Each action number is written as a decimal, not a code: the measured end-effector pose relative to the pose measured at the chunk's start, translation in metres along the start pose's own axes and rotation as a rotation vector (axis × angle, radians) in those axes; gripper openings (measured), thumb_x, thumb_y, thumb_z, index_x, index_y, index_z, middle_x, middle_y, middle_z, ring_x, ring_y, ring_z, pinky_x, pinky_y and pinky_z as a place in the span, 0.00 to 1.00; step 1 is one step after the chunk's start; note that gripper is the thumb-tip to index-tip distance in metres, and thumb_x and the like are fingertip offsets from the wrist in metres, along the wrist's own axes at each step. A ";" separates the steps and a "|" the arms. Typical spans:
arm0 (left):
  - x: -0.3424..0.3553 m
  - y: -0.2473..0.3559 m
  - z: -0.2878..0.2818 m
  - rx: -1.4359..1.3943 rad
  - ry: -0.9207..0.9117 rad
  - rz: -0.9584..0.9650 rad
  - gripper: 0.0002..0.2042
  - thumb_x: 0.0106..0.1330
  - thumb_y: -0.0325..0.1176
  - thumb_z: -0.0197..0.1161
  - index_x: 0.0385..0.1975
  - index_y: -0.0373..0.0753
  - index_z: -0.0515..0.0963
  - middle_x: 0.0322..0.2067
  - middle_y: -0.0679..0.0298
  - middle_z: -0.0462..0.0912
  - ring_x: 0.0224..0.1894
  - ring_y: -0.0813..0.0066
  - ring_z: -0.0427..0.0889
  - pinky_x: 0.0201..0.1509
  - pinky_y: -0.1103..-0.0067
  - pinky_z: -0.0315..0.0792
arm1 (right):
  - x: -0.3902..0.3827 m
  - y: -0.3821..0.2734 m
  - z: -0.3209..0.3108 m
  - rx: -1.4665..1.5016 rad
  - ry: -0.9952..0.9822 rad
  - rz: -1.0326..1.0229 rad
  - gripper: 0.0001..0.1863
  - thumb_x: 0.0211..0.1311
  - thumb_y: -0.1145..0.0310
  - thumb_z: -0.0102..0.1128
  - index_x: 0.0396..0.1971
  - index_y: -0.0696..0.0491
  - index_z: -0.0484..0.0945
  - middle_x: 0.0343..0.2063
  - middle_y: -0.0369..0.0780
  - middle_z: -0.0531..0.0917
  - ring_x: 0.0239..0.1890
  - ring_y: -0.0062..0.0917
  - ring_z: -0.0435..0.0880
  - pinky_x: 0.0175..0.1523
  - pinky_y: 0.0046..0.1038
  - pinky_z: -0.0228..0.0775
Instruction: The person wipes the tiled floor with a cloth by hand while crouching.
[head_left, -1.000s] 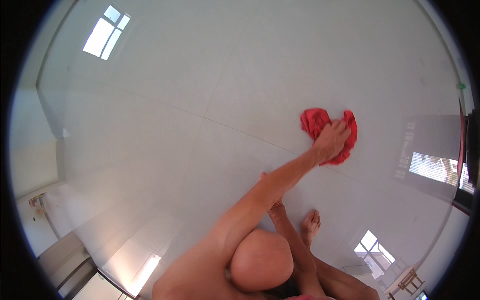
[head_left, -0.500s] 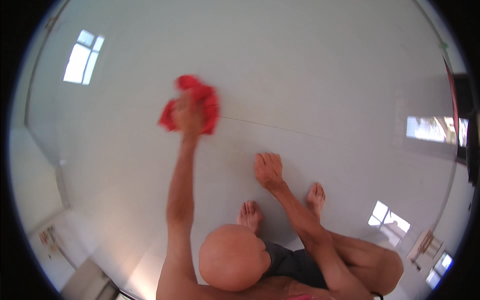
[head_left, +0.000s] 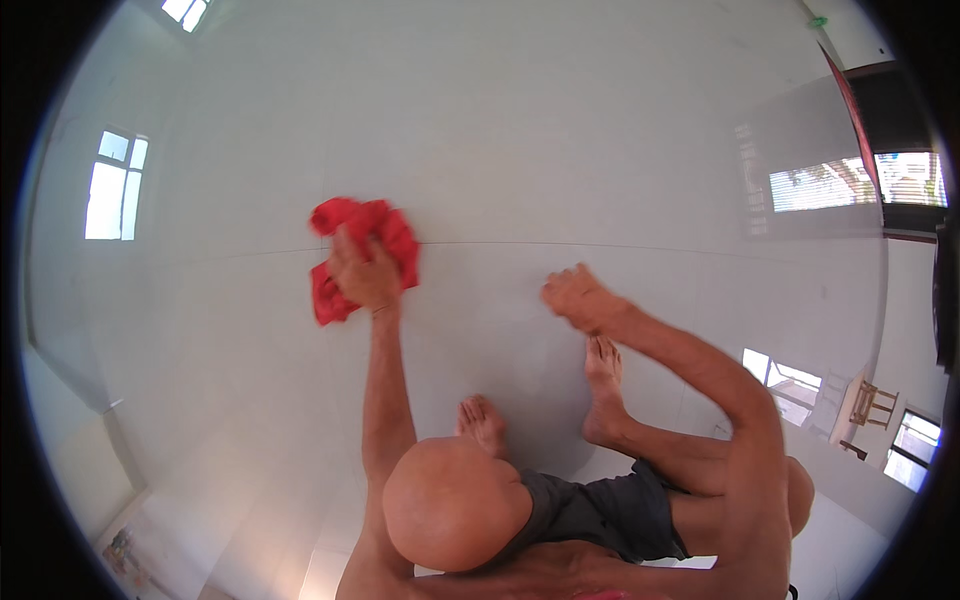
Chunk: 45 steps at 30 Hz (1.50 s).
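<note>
Closest to the camera, bottom middle of the frame, there's a big round bare knee (head_left: pixel 455 505), with dark grey shorts (head_left: pixel 600 515) just right of it. Two bare feet are planted on the floor (head_left: pixel 560 120): the left foot (head_left: pixel 482 425) right above that knee, the right foot (head_left: pixel 603 385) further right and a bit higher.

The right hand (head_left: pixel 583 298) is just above the right foot's toes, a little right of centre. Its fingers are curled into a loose fist, and I can't see anything in it. Can't really tell if the knuckles are pressing on the floor.

The left arm reaches up past the knee, and the left hand (head_left: pixel 365 272) lies on top of a crumpled red cloth (head_left: pixel 398 235), left of centre. Those fingers look spread over the fabric but they're kinda blurry, so I can't tell if they're pinching a fold. The cloth sits bunched up on the floor, right over a thin dark seam (head_left: pixel 500 243) that runs across the frame.

The floor's pretty glossy, with a window reflection (head_left: pixel 115 185) at the left. Way off at the lower right there's a small wooden stool (head_left: pixel 872 405), then a bright window (head_left: pixel 912 450) near the rim.
</note>
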<state>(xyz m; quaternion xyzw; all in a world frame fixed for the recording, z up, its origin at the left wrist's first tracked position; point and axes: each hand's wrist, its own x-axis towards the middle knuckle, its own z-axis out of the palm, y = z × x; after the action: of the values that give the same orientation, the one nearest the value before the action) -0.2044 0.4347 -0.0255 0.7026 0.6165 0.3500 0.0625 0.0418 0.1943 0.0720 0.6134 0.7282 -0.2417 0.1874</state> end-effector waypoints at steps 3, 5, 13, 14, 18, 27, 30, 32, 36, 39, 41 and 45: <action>-0.032 0.066 0.024 -0.152 -0.142 0.254 0.27 0.65 0.36 0.69 0.65 0.42 0.77 0.63 0.50 0.78 0.62 0.47 0.77 0.63 0.56 0.72 | -0.053 0.052 -0.046 -0.200 -0.150 0.140 0.13 0.67 0.73 0.59 0.50 0.53 0.81 0.44 0.47 0.85 0.48 0.40 0.86 0.51 0.49 0.76; -0.053 0.105 0.032 -0.318 -0.270 0.365 0.28 0.63 0.36 0.70 0.65 0.40 0.76 0.64 0.48 0.76 0.64 0.47 0.75 0.60 0.57 0.71 | -0.088 0.079 -0.080 -0.204 -0.131 0.277 0.08 0.61 0.72 0.62 0.35 0.51 0.90 0.42 0.47 0.90 0.49 0.46 0.89 0.54 0.49 0.78; -0.126 0.173 0.004 -0.582 -0.844 0.692 0.33 0.67 0.42 0.68 0.72 0.44 0.68 0.72 0.48 0.66 0.75 0.46 0.63 0.67 0.52 0.65 | -0.166 0.102 -0.088 -0.094 0.207 0.418 0.15 0.67 0.67 0.62 0.51 0.54 0.81 0.46 0.48 0.84 0.47 0.44 0.85 0.52 0.49 0.75; -0.123 0.170 0.001 -0.573 -0.842 0.693 0.33 0.67 0.42 0.68 0.72 0.44 0.68 0.72 0.48 0.66 0.75 0.46 0.63 0.67 0.52 0.65 | -0.154 0.102 -0.061 0.054 0.367 0.395 0.18 0.66 0.63 0.64 0.52 0.55 0.81 0.50 0.49 0.83 0.47 0.45 0.85 0.52 0.47 0.75; -0.103 0.141 0.000 -0.478 -0.779 0.867 0.34 0.65 0.42 0.69 0.72 0.44 0.69 0.73 0.50 0.67 0.75 0.48 0.63 0.73 0.52 0.59 | -0.050 0.069 -0.001 0.282 0.662 0.368 0.29 0.67 0.50 0.67 0.59 0.55 0.79 0.62 0.52 0.80 0.59 0.50 0.81 0.60 0.50 0.72; -0.074 0.091 -0.025 -0.299 -0.916 0.785 0.36 0.62 0.34 0.72 0.71 0.36 0.69 0.75 0.49 0.64 0.78 0.50 0.60 0.78 0.54 0.55 | 0.060 -0.019 0.038 0.064 0.892 0.225 0.30 0.64 0.54 0.65 0.60 0.59 0.78 0.66 0.57 0.72 0.68 0.64 0.67 0.67 0.68 0.60; -0.062 0.088 -0.050 -0.221 -1.006 0.869 0.37 0.62 0.34 0.73 0.73 0.37 0.67 0.76 0.47 0.63 0.78 0.49 0.60 0.78 0.56 0.58 | 0.058 -0.020 0.051 0.145 1.002 0.201 0.31 0.66 0.50 0.63 0.58 0.62 0.80 0.66 0.59 0.73 0.69 0.68 0.66 0.66 0.70 0.61; -0.044 0.084 -0.063 -0.186 -1.134 0.846 0.38 0.64 0.34 0.71 0.75 0.39 0.64 0.76 0.47 0.62 0.78 0.48 0.60 0.78 0.57 0.60 | 0.062 -0.024 0.044 0.156 0.990 0.221 0.32 0.67 0.49 0.62 0.57 0.62 0.80 0.65 0.60 0.74 0.68 0.69 0.66 0.66 0.71 0.60; -0.007 0.100 -0.063 0.037 -1.434 0.962 0.42 0.65 0.39 0.72 0.77 0.35 0.59 0.77 0.42 0.58 0.79 0.43 0.58 0.79 0.57 0.59 | 0.071 -0.026 0.040 0.074 0.897 0.195 0.32 0.71 0.48 0.56 0.57 0.63 0.82 0.64 0.60 0.76 0.68 0.72 0.66 0.67 0.72 0.59; 0.012 0.136 -0.062 0.248 -1.599 1.087 0.44 0.67 0.42 0.71 0.78 0.34 0.54 0.77 0.40 0.55 0.79 0.41 0.56 0.80 0.57 0.58 | 0.067 -0.019 0.030 0.124 0.970 0.163 0.32 0.68 0.48 0.60 0.55 0.64 0.82 0.64 0.60 0.76 0.69 0.69 0.66 0.66 0.70 0.61; 0.006 0.145 -0.050 0.305 -1.630 1.088 0.46 0.68 0.44 0.70 0.78 0.30 0.51 0.77 0.37 0.52 0.79 0.39 0.53 0.82 0.56 0.54 | 0.067 -0.006 0.032 0.243 1.004 0.139 0.30 0.69 0.49 0.59 0.56 0.61 0.82 0.67 0.56 0.74 0.72 0.64 0.63 0.68 0.69 0.60; -0.055 0.134 -0.041 0.258 -1.305 0.970 0.44 0.69 0.41 0.67 0.75 0.21 0.52 0.75 0.30 0.52 0.80 0.33 0.48 0.82 0.52 0.48 | 0.063 0.015 0.040 0.353 1.027 0.105 0.27 0.68 0.52 0.60 0.56 0.59 0.83 0.69 0.50 0.72 0.73 0.60 0.62 0.69 0.68 0.58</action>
<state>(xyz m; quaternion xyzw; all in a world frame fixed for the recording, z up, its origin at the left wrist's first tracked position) -0.1177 0.3399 0.0519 0.9546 0.1193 -0.2145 0.1688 0.0445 0.2237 0.0017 0.7102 0.6428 -0.0198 -0.2864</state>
